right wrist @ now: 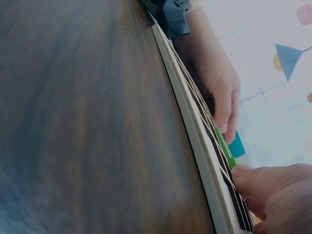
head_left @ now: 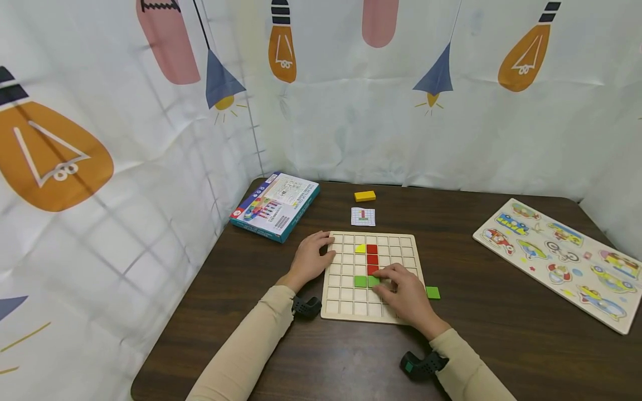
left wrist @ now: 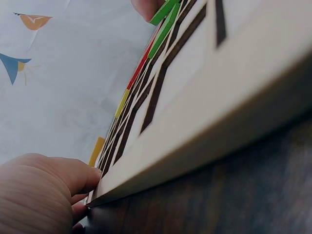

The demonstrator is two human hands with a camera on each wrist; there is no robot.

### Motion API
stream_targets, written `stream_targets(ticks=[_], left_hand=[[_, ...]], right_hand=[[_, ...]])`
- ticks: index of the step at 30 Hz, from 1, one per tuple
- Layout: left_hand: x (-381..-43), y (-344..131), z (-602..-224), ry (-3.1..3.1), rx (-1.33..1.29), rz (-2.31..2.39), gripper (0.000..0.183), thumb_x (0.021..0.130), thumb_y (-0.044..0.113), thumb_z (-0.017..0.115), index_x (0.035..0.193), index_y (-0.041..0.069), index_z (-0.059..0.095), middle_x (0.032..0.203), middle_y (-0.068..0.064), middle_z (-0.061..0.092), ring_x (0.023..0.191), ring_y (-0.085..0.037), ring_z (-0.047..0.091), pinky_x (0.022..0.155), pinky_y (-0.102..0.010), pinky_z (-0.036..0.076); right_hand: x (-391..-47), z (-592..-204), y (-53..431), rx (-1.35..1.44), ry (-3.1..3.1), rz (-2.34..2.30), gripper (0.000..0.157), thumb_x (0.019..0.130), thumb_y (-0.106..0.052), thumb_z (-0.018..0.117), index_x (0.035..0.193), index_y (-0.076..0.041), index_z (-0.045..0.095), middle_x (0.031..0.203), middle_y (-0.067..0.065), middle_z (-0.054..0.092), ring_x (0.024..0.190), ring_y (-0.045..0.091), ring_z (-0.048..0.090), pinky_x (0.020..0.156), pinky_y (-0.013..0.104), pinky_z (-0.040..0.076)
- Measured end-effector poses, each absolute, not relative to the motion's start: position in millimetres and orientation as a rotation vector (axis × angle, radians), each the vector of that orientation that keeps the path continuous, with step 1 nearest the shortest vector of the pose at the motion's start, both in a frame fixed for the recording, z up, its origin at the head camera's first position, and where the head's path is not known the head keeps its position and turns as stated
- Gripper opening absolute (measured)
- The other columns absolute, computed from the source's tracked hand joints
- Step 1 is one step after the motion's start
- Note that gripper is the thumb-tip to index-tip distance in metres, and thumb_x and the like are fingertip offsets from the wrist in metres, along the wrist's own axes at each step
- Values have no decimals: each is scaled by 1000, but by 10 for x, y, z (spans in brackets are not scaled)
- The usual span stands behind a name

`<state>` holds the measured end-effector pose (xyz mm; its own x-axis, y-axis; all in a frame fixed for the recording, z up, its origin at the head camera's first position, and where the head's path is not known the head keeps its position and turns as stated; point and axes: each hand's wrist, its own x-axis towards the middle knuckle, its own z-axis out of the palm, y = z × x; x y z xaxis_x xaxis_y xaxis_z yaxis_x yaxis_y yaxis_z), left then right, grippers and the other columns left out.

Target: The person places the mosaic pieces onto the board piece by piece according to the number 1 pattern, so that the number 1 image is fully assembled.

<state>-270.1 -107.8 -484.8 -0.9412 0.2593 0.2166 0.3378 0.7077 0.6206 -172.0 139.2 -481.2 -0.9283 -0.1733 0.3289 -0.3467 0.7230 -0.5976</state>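
A pale wooden grid board (head_left: 346,309) lies on the table. My left hand (head_left: 310,257) rests at its upper left edge, the thumb touching the board and the fingers loosely bent. My right hand (head_left: 407,292) pinches a green square tile (head_left: 373,282) over the grid; in the left wrist view that tile (left wrist: 163,12) is tilted. Just left of it sits another green tile (head_left: 360,281). Above stands a column of red tiles (head_left: 372,259), with a yellow piece (head_left: 360,249) left of its top. Right of the board lies a loose green tile (head_left: 433,293).
Behind the board lie a small printed pattern card (head_left: 363,217) and a yellow block (head_left: 364,196). A flat game box (head_left: 283,205) occupies the table's back left. At the right is a picture puzzle board (head_left: 551,256). Printed curtains stand behind and to the left.
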Motion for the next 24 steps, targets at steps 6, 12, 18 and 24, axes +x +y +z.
stream_targets(ticks=[6,12,18,24], left_hand=[[-2689,-1078,-4854,-2758,-520,-1040,39,93,22,65,129,6,65,142,-11,52,137,-32,40,114,-53,28],[-2701,-1080,-4855,-2755,-527,-1034,38,93,22,65,128,7,66,142,-11,53,136,-33,41,114,-54,28],[-2694,-1092,-4841,-2783,-505,-1048,39,94,24,65,130,10,65,144,-7,51,139,-29,39,116,-52,27],[-2674,-1091,-4835,-2808,-531,-1014,39,96,25,63,133,11,63,146,-6,49,141,-27,37,117,-50,25]], right_hand=[[-1707,-4800,1383,406,-2684,1008,26,80,-18,83,104,-15,76,95,-6,61,66,9,43,55,23,36],[-1706,-4801,1382,408,-2675,1013,26,79,-16,83,103,-16,76,95,-6,61,66,9,42,55,23,36],[-1704,-4798,1407,452,-2640,1064,26,81,-16,81,106,-17,76,97,-6,62,70,10,45,57,23,39],[-1709,-4758,1548,483,-2519,1131,23,84,-12,78,107,-14,75,98,-5,65,74,8,52,61,24,48]])
